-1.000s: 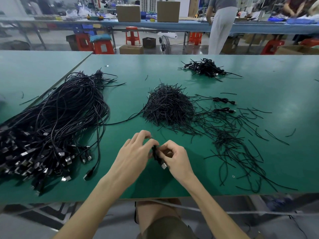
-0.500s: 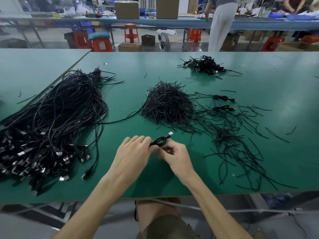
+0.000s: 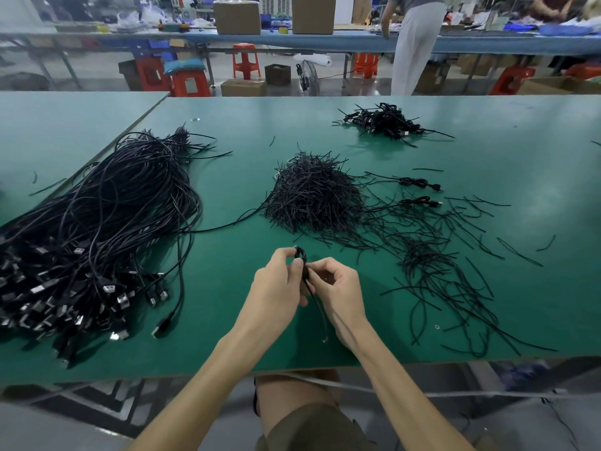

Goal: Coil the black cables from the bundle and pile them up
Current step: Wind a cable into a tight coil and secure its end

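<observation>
**Both hands closed on one small coiled cable**

Between my two hands I hold a coiled cable (image 3: 300, 255), over the near part of the green table (image 3: 227, 336). My left hand (image 3: 276, 288) has its fingers curled round the upper part of the coil, with the fingertips closed on it. My right hand (image 3: 341, 288) pinches the same cable just below, thumb against forefinger, and its other fingers are curled in. One loose end of the cable hangs down between my wrists, toward the near edge.

To the left lies the big bundle of black cables (image 3: 107, 222), long and loose, with its many plugs (image 3: 110, 288) gathered at the near left. One single cable (image 3: 227, 224) runs from this bundle to the right, as far as a heap of short black ties (image 3: 312, 200) in the middle, beyond my hands. More ties (image 3: 439, 271) are scattered to the right of the heap and of my right hand. Two coiled cables (image 3: 419, 183) lie by themselves, right of the heap. At the far side of the table is the pile of coiled cables (image 3: 383, 122), well apart from my hands.

Behind the table a person in light trousers (image 3: 416, 43) stands at a blue bench, with cardboard boxes (image 3: 236, 17) on it and red stools (image 3: 245, 61) under it.
</observation>
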